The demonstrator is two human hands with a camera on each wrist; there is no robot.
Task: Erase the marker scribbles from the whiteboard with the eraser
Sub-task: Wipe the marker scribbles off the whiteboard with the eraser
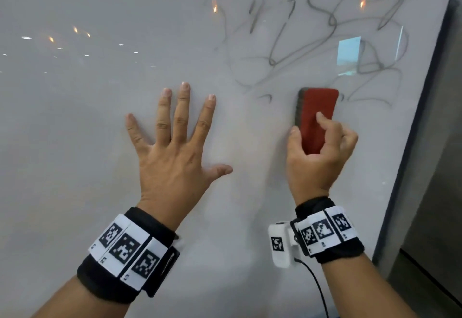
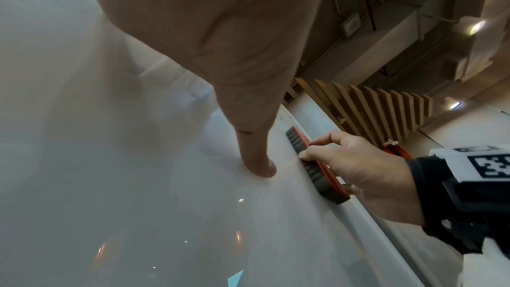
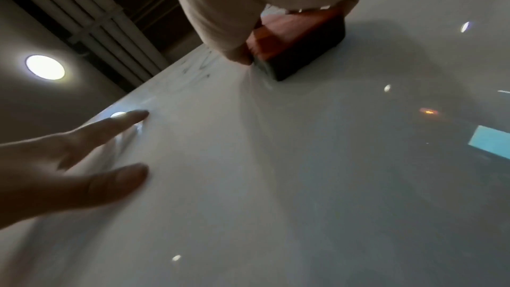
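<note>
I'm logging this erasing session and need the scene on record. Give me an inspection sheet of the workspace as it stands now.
Surface: glossy whiteboard, reflecting ceiling lights.
Job's things: red-backed eraser flat on the board; grey marker scribbles remain above it.
Clutter: nothing seen.
Grippers: left hand spread flat on the board, holding nothing; right hand grips the eraser's lower end.
Cables: thin black cable hangs from the white unit at the right wrist.
Surroundings: dark frame along the board's right edge; wooden slats and ceiling ducting beyond.
</note>
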